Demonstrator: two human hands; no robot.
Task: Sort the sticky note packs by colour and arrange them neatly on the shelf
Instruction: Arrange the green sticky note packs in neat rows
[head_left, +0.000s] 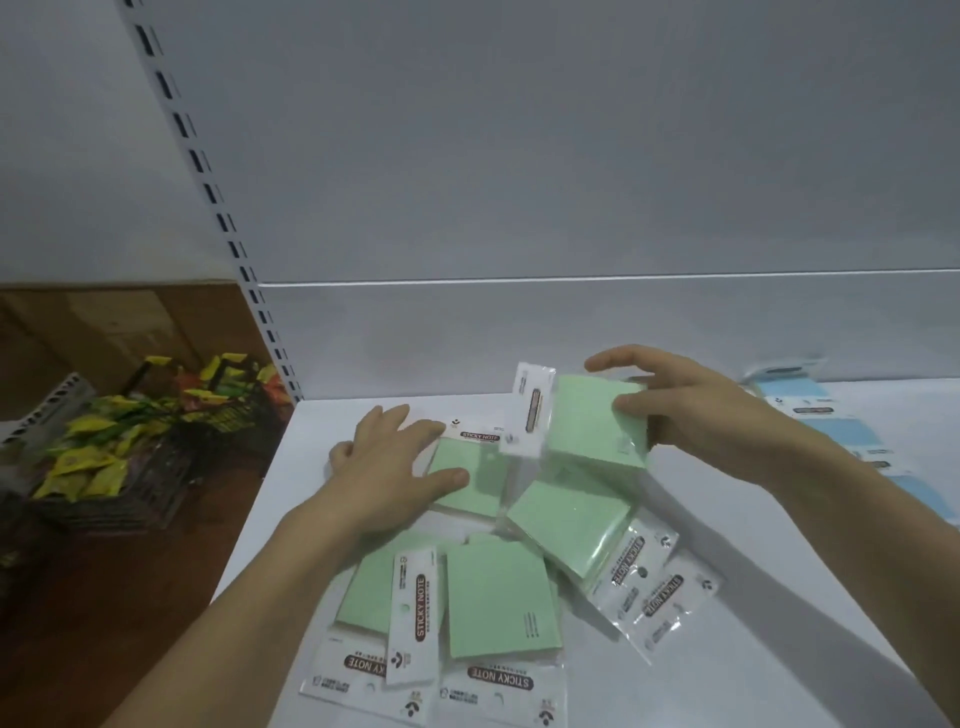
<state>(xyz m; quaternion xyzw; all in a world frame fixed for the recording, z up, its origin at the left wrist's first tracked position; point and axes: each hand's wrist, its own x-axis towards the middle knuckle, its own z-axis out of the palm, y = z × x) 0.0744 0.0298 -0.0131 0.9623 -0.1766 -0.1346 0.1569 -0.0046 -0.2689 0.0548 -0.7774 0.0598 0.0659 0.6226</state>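
Black wire basket (174, 470) of yellow packets (85, 460), cardboard box (98, 322) behind

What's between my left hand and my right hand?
Head view: the white header of the lifted green pack that the right hand grips.

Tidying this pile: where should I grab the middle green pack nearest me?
Probably pinch the green sticky note pack by its white header card, coming from the near side: it lies flat on top, header uncovered and pointing toward you.

Sticky note packs (498, 603) heaped on shelf (779, 551); basket (135, 483) left of shelf.
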